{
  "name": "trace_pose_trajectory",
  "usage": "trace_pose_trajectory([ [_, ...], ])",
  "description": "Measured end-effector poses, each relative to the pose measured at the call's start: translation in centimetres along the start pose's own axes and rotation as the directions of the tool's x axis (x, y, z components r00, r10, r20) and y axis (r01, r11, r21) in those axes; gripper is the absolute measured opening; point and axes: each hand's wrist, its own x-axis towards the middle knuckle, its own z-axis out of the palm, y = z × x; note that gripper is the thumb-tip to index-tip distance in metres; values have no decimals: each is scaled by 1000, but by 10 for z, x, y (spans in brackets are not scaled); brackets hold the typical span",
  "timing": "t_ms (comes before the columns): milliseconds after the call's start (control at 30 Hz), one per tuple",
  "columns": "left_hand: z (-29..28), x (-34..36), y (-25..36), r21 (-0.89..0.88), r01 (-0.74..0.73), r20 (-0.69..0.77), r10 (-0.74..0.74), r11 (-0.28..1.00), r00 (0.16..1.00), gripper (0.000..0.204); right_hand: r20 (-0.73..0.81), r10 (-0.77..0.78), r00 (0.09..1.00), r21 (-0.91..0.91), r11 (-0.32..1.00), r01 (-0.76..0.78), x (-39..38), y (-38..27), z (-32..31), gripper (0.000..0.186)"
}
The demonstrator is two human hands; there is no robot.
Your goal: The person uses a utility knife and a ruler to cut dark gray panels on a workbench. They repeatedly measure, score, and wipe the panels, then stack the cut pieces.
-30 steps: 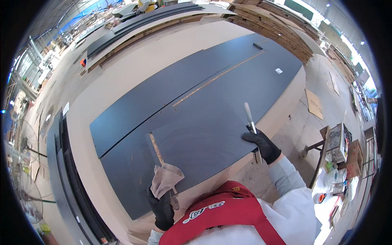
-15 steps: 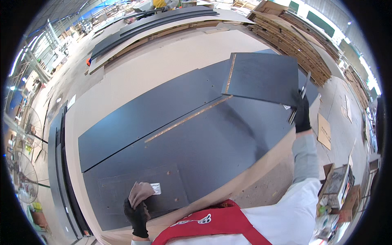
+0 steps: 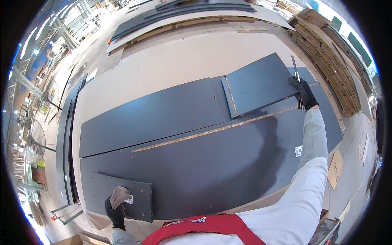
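My right hand (image 3: 304,92), in a black glove, grips a slim silver tool (image 3: 296,67) at the right end of a dark rectangular panel (image 3: 259,83) with a chipboard groove near its left edge. It rests over two long dark panels (image 3: 204,171), one with a long chipboard groove (image 3: 204,132). At lower left my left hand (image 3: 114,212), also gloved, holds a crumpled greyish-pink cloth (image 3: 120,196) against or just over a smaller dark board (image 3: 141,200) with holes and a white label. The fingertips of that hand are partly hidden by the cloth.
Beige sheeting (image 3: 179,53) lies under the panels. Dark boards (image 3: 183,12) are stacked behind, others (image 3: 65,143) at left. Layered brown sheets (image 3: 330,69) stand at right. Fans (image 3: 34,139), a metal frame (image 3: 61,216) and cardboard (image 3: 335,167) are around.
My right hand has moved up and rightward with the grooved panel and tool, setting the panel further back. My left hand has moved left with the cloth, over the small holed board.
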Motion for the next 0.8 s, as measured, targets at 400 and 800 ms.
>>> trace_pose_trajectory([
  [400,-8,-3,-6,358,-241,48,240,902,970,26,207,197,958,-466,881,-80,54,78,20,27],
  [800,6,-12,-16,219,-193,-29,205,956,978,27,209,-328,921,-852,402,337,70,146,29,27],
])
